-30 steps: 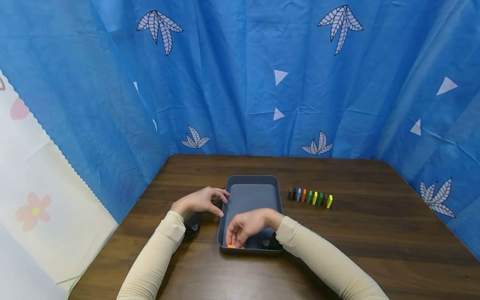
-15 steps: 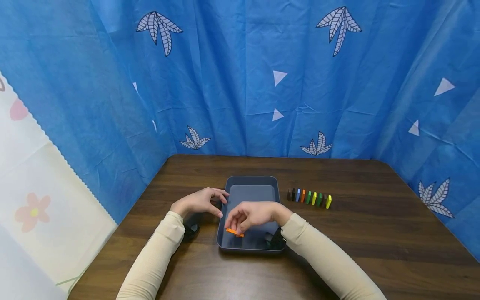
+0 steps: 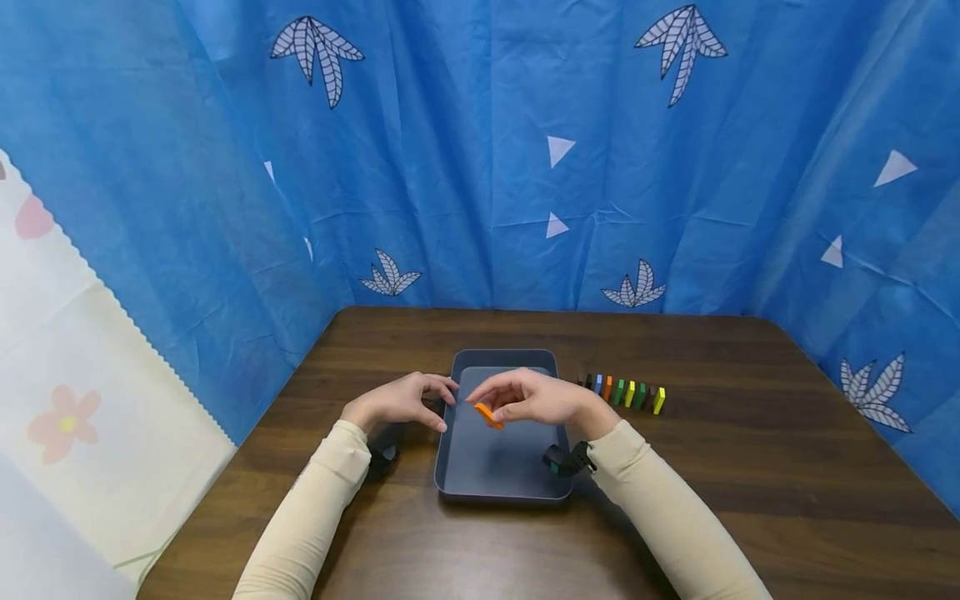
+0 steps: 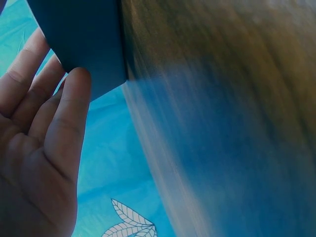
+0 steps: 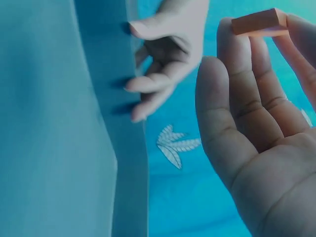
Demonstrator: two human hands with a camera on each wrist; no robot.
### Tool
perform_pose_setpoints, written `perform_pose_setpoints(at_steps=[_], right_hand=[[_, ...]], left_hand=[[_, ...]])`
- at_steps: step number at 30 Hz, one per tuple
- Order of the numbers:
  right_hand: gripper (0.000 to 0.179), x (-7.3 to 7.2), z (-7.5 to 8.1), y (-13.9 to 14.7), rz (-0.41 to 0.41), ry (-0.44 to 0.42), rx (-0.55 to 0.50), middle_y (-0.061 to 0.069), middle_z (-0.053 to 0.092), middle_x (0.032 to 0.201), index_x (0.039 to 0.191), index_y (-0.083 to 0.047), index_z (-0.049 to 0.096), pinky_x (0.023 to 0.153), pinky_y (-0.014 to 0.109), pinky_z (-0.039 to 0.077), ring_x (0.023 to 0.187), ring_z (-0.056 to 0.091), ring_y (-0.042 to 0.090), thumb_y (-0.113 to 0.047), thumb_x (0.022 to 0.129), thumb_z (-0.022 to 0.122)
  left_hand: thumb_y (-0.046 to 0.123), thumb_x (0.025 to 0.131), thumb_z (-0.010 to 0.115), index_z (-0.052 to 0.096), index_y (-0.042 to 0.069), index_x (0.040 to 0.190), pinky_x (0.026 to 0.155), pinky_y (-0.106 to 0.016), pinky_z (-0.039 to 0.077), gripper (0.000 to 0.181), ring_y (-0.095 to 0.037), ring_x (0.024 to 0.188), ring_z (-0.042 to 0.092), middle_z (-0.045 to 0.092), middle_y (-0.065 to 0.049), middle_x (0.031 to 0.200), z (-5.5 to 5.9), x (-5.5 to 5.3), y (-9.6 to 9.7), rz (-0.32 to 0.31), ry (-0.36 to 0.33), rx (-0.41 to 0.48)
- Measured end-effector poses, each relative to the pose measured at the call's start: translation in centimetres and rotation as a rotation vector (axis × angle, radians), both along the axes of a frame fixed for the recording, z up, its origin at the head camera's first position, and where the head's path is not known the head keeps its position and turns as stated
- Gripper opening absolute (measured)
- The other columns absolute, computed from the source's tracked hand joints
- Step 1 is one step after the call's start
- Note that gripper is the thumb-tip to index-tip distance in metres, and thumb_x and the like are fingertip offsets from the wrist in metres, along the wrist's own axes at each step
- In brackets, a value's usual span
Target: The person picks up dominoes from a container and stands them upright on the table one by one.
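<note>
In the head view, my right hand point(image 3: 540, 400) pinches an orange domino-like block point(image 3: 488, 416) between thumb and fingers, raised above the dark grey tray point(image 3: 498, 475). The right wrist view shows the same orange block point(image 5: 256, 22) held at the fingertips, tilted in the head view. At the tray's left side is my left hand point(image 3: 401, 401), its fingers relaxed and its fingertips at the rim. Seen from the left wrist, those fingers point(image 4: 69, 118) are loosely bent against the tray's outer wall point(image 4: 84, 39). The tray's bare floor shows around the right hand.
Right of the tray, several small coloured blocks point(image 3: 630, 394) stand upright in a spaced row on the brown wooden table point(image 3: 735, 450). The row's left end is partly behind my right hand. A blue curtain point(image 3: 465, 167) hangs behind the table.
My right hand has lifted the orange block from the tray's near end and carried it up and away from me, tilting it. The left hand has stayed at the rim.
</note>
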State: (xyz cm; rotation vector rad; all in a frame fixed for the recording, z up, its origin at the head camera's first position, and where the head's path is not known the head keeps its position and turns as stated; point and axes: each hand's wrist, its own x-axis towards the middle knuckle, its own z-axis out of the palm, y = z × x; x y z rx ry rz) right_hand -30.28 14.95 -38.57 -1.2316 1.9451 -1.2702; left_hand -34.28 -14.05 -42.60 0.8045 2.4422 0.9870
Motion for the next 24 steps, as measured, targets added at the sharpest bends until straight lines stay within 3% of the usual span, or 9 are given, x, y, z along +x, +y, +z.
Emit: perform_pose_setpoints(at_steps=[3, 7, 12, 18, 24], right_hand=[[0.038, 0.1, 0.3, 1.1, -0.057, 0.010, -0.028, 0.018, 0.064, 0.119, 0.138, -0.002, 0.055, 0.093, 0.047, 0.057, 0.104, 0.062, 0.035, -0.009, 0.101, 0.057], [0.036, 0.3, 0.3, 2.4, -0.106, -0.012, -0.071, 0.020, 0.062, 0.125, 0.137, -0.001, 0.055, 0.095, 0.034, 0.056, 0.108, 0.061, 0.035, -0.012, 0.102, 0.055], [0.036, 0.6, 0.1, 3.9, -0.165, -0.018, -0.129, 0.019, 0.062, 0.125, 0.136, -0.001, 0.055, 0.095, 0.033, 0.055, 0.112, 0.060, 0.042, -0.013, 0.102, 0.057], [0.035, 0.8, 0.3, 6.1, -0.252, -0.003, -0.195, 0.008, 0.067, 0.117, 0.134, -0.002, 0.056, 0.091, 0.033, 0.058, 0.106, 0.064, 0.034, -0.008, 0.100, 0.059], [0.030, 0.5, 0.6, 8.1, -0.275, 0.023, -0.270, 0.002, 0.070, 0.111, 0.128, -0.009, 0.062, 0.088, 0.032, 0.060, 0.099, 0.069, 0.024, -0.004, 0.099, 0.058]], left_hand=[[0.026, 0.081, 0.084, 0.071, 0.009, 0.113, 0.111, -0.051, 0.045, 0.038, -0.037, 0.138, 0.050, 0.051, -0.012, 0.150, 0.0, -0.1, 0.1, -0.018, 0.017, -0.010], [0.026, 0.081, 0.085, 0.071, 0.010, 0.112, 0.111, -0.050, 0.045, 0.038, -0.036, 0.137, 0.050, 0.052, -0.011, 0.149, -0.1, -0.3, 0.0, -0.015, 0.024, -0.018], [0.025, 0.080, 0.086, 0.071, 0.011, 0.111, 0.111, -0.050, 0.045, 0.037, -0.035, 0.138, 0.050, 0.053, -0.009, 0.149, -0.2, -0.4, 0.0, -0.008, 0.023, -0.012], [0.024, 0.080, 0.085, 0.071, 0.010, 0.111, 0.112, -0.051, 0.043, 0.037, -0.035, 0.139, 0.048, 0.053, -0.009, 0.149, -0.2, -0.4, -0.1, -0.020, 0.024, -0.005], [0.023, 0.082, 0.084, 0.070, 0.008, 0.113, 0.112, -0.050, 0.044, 0.037, -0.034, 0.141, 0.046, 0.052, -0.011, 0.150, 0.0, -0.1, -0.2, -0.046, 0.033, 0.003]])
